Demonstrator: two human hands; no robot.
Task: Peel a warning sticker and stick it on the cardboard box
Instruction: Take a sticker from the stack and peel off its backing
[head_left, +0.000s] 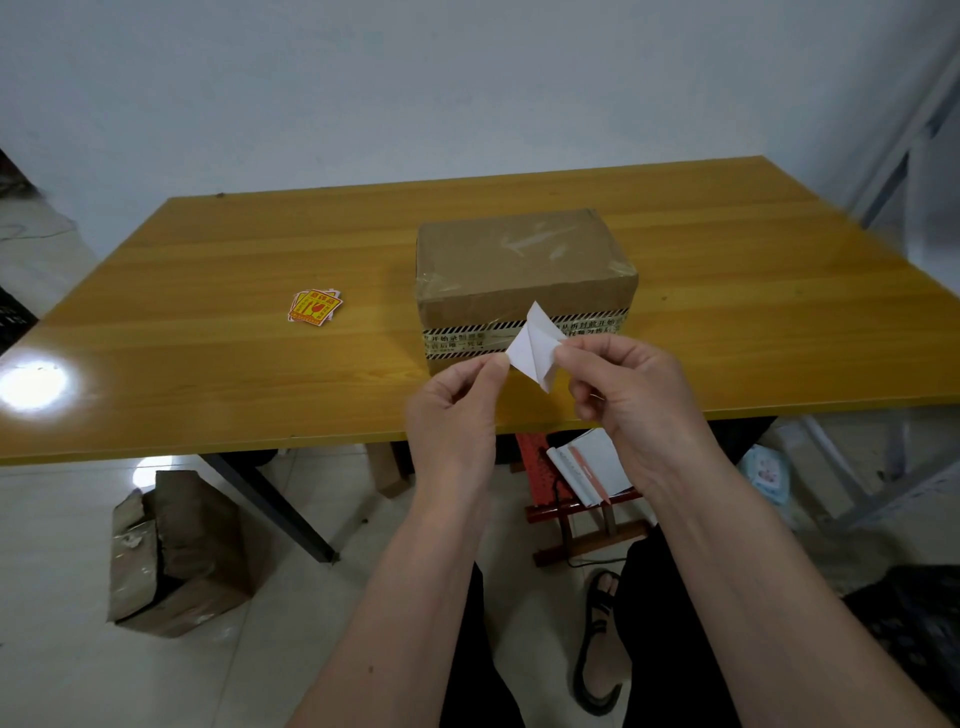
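Observation:
A brown cardboard box (524, 260) wrapped in clear tape stands in the middle of the yellow wooden table (208, 353), with a striped tape band across its near face. In front of it, over the table's near edge, my left hand (454, 415) and my right hand (631, 400) each pinch one side of a warning sticker (535, 345). Only its white back faces me, and two white layers are spread apart like a V. A small stack of yellow and red warning stickers (315, 307) lies on the table left of the box.
On the floor under the table's left side sits a battered cardboard box (176, 551). A red stool (576, 493) with a notebook and pen on it stands below my hands. A metal rack (883, 312) rises at the right.

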